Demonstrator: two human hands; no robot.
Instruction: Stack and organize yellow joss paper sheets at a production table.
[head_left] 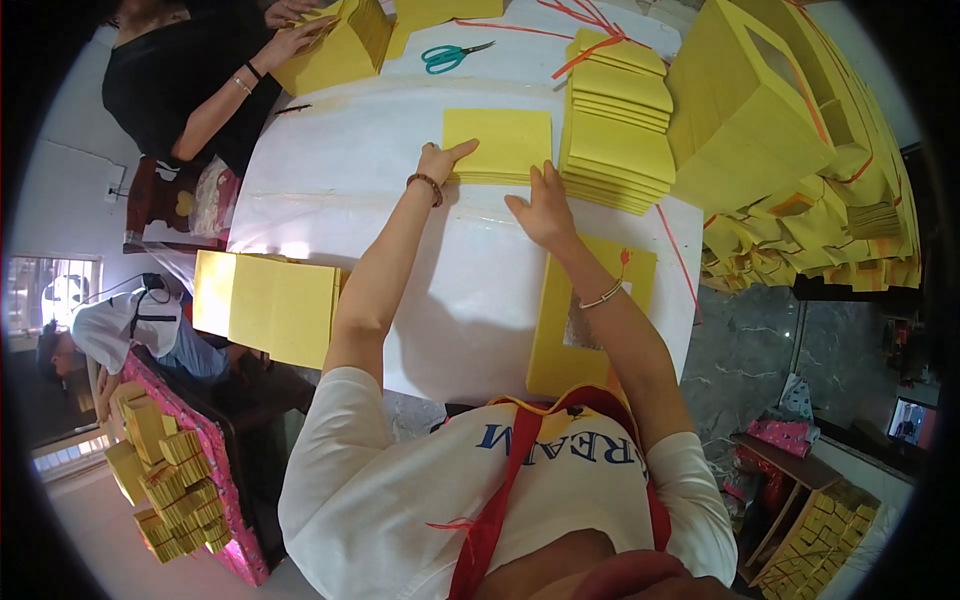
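A small stack of yellow folded paper (500, 145) lies on the white table in front of me. My left hand (447, 162) grips its left edge, the thumb flat on top and the other fingers partly hidden. At the near right corner, my right hand (545, 208) touches the stack with outstretched fingers, the thumb spread away to the left. Close by on the right stands a taller pile of yellow folded paper (618, 140) in overlapping bundles. Under my right forearm lies a flat yellow packet (555, 350) with a red mark and a greyish panel.
Teal-handled scissors (443, 58) and red ribbons (590, 18) lie farther back on the white table (330, 190). Large yellow bundles (750, 110) crowd the right side. A yellow stack (270, 305) sits at the left edge. A co-worker's hands (290, 40) handle yellow paper at the far left.
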